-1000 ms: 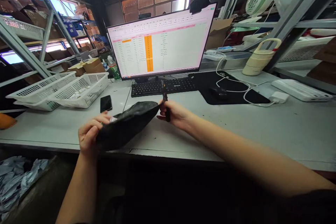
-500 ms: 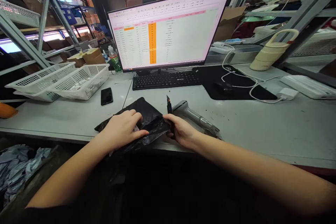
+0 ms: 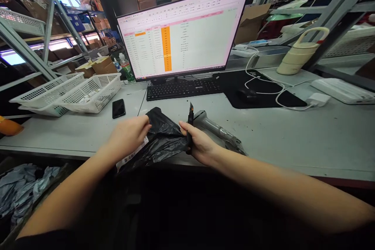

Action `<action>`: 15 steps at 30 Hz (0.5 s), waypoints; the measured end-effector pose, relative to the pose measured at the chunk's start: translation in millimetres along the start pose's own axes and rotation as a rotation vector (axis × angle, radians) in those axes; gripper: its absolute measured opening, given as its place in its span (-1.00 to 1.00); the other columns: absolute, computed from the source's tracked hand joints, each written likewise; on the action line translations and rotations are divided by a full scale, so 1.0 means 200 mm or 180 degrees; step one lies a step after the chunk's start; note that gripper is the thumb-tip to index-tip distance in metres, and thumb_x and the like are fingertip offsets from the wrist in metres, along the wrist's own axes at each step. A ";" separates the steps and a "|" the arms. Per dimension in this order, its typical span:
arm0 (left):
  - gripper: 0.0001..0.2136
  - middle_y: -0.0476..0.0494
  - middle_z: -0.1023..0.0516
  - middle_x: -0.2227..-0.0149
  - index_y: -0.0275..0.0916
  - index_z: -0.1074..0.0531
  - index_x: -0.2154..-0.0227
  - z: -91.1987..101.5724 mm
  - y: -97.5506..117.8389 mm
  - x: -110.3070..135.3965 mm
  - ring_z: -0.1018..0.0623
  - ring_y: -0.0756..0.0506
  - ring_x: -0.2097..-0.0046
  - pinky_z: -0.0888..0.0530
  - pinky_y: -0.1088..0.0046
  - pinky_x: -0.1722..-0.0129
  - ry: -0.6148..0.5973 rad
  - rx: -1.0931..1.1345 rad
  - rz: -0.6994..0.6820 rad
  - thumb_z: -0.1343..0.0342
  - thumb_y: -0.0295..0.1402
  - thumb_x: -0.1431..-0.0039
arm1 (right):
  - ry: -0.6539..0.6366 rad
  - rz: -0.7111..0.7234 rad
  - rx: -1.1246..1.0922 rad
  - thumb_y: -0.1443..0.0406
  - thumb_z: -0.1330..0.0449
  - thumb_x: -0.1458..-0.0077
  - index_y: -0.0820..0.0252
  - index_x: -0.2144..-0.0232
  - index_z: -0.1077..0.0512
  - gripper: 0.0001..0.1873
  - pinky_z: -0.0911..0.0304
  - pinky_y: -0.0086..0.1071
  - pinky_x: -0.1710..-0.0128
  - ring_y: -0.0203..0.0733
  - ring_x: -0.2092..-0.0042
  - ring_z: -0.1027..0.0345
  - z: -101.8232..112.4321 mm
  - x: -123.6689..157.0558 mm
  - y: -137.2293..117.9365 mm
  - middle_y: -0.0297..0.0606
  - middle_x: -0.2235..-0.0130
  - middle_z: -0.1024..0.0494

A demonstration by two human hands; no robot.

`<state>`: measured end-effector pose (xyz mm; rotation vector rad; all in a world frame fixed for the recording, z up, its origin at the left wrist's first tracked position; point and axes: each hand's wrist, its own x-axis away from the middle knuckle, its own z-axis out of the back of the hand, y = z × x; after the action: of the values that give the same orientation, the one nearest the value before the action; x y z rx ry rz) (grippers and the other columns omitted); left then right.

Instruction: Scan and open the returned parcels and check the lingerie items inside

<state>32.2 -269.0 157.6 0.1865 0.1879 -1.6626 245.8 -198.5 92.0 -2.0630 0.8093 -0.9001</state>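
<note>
A crumpled black plastic mailer bag [image 3: 164, 136] with a white label at its near corner lies at the front edge of the grey table [image 3: 293, 140]. My left hand [image 3: 129, 136] grips the bag's left part, fingers curled into the plastic. My right hand [image 3: 199, 143] is closed round a slim black utility knife [image 3: 190, 119], its blade end pointing up, and also pinches the bag's right end. A grey barcode scanner [image 3: 216, 129] lies on the table just right of my right hand.
A monitor [image 3: 181, 35] with a spreadsheet stands behind a black keyboard [image 3: 183, 88]. A black phone [image 3: 118, 108] and white mesh baskets [image 3: 88, 93] sit to the left. A mouse on a black mat [image 3: 249, 93], white cables and a charger lie right. Grey bags [image 3: 17, 187] are piled below left.
The bag came down from the air onto the table. My left hand shifted from lying flat on it to gripping its left part, turning the white label into view.
</note>
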 end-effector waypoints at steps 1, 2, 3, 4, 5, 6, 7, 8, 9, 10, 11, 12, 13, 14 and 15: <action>-0.80 -0.07 -0.51 0.39 -0.18 -0.39 0.32 0.01 -0.01 0.01 -0.49 -0.14 0.37 -0.19 0.38 0.44 0.0002 0.0139 0.0100 0.05 -0.26 -0.41 | 0.0039 -0.0002 -0.0004 -0.05 -0.37 0.12 0.10 0.61 -0.06 -0.41 0.18 -0.45 0.63 -0.42 0.61 0.06 0.00 0.00 0.00 -0.52 0.66 -0.13; -0.80 -0.06 -0.52 0.38 -0.18 -0.40 0.30 0.02 0.00 0.02 -0.50 -0.14 0.37 -0.22 0.39 0.43 -0.0005 0.0299 0.0120 0.03 -0.23 -0.40 | 0.0101 0.0002 -0.0011 -0.04 -0.37 0.13 0.10 0.61 -0.05 -0.41 0.17 -0.45 0.63 -0.42 0.62 0.06 0.01 0.01 0.01 -0.53 0.66 -0.12; -0.81 -0.07 -0.55 0.33 -0.18 -0.41 0.25 0.03 0.02 0.04 -0.52 -0.14 0.34 -0.27 0.39 0.42 -0.0010 0.0447 0.0038 -0.02 -0.18 -0.38 | 0.0156 -0.0001 -0.0011 -0.04 -0.36 0.13 0.10 0.60 -0.05 -0.41 0.16 -0.46 0.63 -0.42 0.62 0.05 0.01 0.01 0.01 -0.53 0.65 -0.13; -0.78 -0.10 -0.58 0.24 -0.18 -0.42 0.16 0.04 0.05 0.07 -0.55 -0.15 0.28 -0.34 0.38 0.38 -0.0006 0.0540 -0.0137 -0.10 -0.14 -0.33 | 0.0200 -0.0004 -0.0010 -0.03 -0.36 0.12 0.10 0.60 -0.06 -0.43 0.14 -0.46 0.63 -0.42 0.61 0.04 0.00 0.01 0.01 -0.53 0.65 -0.14; -0.67 -0.15 -0.58 0.12 -0.18 -0.41 0.03 0.04 0.09 0.09 -0.57 -0.18 0.19 -0.40 0.36 0.31 0.0009 0.0545 -0.0372 -0.18 -0.11 -0.25 | 0.0225 -0.0004 -0.0012 -0.03 -0.34 0.11 0.10 0.60 -0.08 -0.45 0.13 -0.46 0.63 -0.42 0.61 0.02 -0.01 0.01 0.00 -0.53 0.65 -0.15; -0.56 -0.20 -0.56 0.02 -0.19 -0.37 -0.08 0.04 0.13 0.12 -0.57 -0.21 0.10 -0.45 0.33 0.24 0.0047 0.0457 -0.0614 -0.25 -0.14 -0.20 | 0.0214 0.0002 -0.0015 -0.02 -0.33 0.08 0.11 0.59 -0.09 -0.47 0.12 -0.47 0.63 -0.41 0.61 0.01 -0.02 0.02 0.00 -0.52 0.65 -0.17; -0.52 -0.23 -0.55 -0.02 -0.19 -0.35 -0.13 0.04 0.16 0.14 -0.56 -0.24 0.05 -0.47 0.29 0.19 0.0091 0.0307 -0.0818 -0.27 -0.21 -0.18 | 0.0179 0.0034 -0.0023 -0.02 -0.33 0.06 0.11 0.59 -0.11 -0.48 0.12 -0.47 0.63 -0.41 0.61 -0.01 -0.04 0.02 -0.02 -0.50 0.65 -0.19; -0.57 -0.24 -0.57 0.01 -0.20 -0.38 -0.12 0.04 0.18 0.14 -0.56 -0.25 0.04 -0.48 0.27 0.16 0.0128 0.0161 -0.0940 -0.23 -0.32 -0.20 | 0.0118 0.0099 -0.0027 -0.01 -0.33 0.04 0.12 0.58 -0.14 -0.50 0.13 -0.48 0.63 -0.40 0.60 -0.03 -0.06 0.02 -0.04 -0.48 0.64 -0.22; -0.67 -0.22 -0.60 0.08 -0.20 -0.44 -0.06 0.05 0.18 0.14 -0.57 -0.24 0.08 -0.48 0.27 0.17 0.0160 0.0101 -0.0951 -0.15 -0.42 -0.23 | 0.0045 0.0191 -0.0034 -0.01 -0.33 0.02 0.13 0.57 -0.16 -0.50 0.14 -0.48 0.64 -0.40 0.59 -0.05 -0.08 0.02 -0.06 -0.46 0.62 -0.24; -0.74 -0.18 -0.62 0.17 -0.20 -0.50 0.05 0.06 0.16 0.12 -0.58 -0.22 0.14 -0.47 0.29 0.21 0.0210 0.0185 -0.0866 -0.07 -0.49 -0.24 | -0.0040 0.0294 -0.0044 -0.01 -0.35 0.01 0.14 0.56 -0.19 -0.51 0.15 -0.49 0.64 -0.40 0.58 -0.05 -0.10 0.02 -0.08 -0.45 0.61 -0.26; -0.78 -0.14 -0.62 0.27 -0.19 -0.54 0.16 0.07 0.13 0.10 -0.58 -0.19 0.22 -0.46 0.33 0.26 0.0301 0.0421 -0.0726 -0.03 -0.51 -0.25 | -0.0129 0.0402 -0.0051 -0.01 -0.37 0.01 0.14 0.53 -0.22 -0.52 0.16 -0.50 0.64 -0.40 0.58 -0.05 -0.11 0.02 -0.11 -0.45 0.60 -0.26; -0.80 -0.10 -0.61 0.33 -0.19 -0.55 0.24 0.10 0.08 0.07 -0.58 -0.16 0.28 -0.46 0.36 0.31 0.0433 0.0784 -0.0555 -0.02 -0.49 -0.26 | -0.0193 0.0516 -0.0062 0.00 -0.38 0.00 0.14 0.48 -0.26 -0.54 0.16 -0.51 0.64 -0.41 0.58 -0.03 -0.11 0.01 -0.14 -0.47 0.59 -0.25; -0.83 -0.07 -0.60 0.37 -0.19 -0.55 0.29 0.12 0.03 0.04 -0.57 -0.14 0.31 -0.46 0.39 0.33 0.0611 0.1245 -0.0371 -0.04 -0.43 -0.26 | -0.0223 0.0620 -0.0063 0.00 -0.40 0.00 0.14 0.43 -0.29 -0.56 0.17 -0.51 0.64 -0.42 0.59 0.00 -0.11 0.00 -0.16 -0.50 0.59 -0.23; -0.85 -0.05 -0.59 0.39 -0.19 -0.55 0.31 0.14 -0.03 0.01 -0.57 -0.13 0.33 -0.47 0.40 0.34 0.0841 0.1767 -0.0183 -0.07 -0.37 -0.26 | -0.0229 0.0700 -0.0043 0.01 -0.40 -0.01 0.13 0.38 -0.30 -0.57 0.17 -0.52 0.63 -0.43 0.59 0.04 -0.10 -0.01 -0.18 -0.52 0.59 -0.20; -0.86 -0.04 -0.58 0.40 -0.19 -0.55 0.31 0.16 -0.09 -0.01 -0.57 -0.13 0.32 -0.49 0.41 0.34 0.1084 0.2308 0.0002 -0.10 -0.31 -0.24 | -0.0219 0.0754 -0.0001 0.02 -0.41 -0.01 0.12 0.35 -0.30 -0.56 0.18 -0.53 0.63 -0.44 0.60 0.08 -0.08 -0.03 -0.19 -0.55 0.59 -0.16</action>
<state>13.9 -271.9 190.0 1.0168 -0.1711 -1.6279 239.3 -180.4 128.5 -1.9376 0.9915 -0.6948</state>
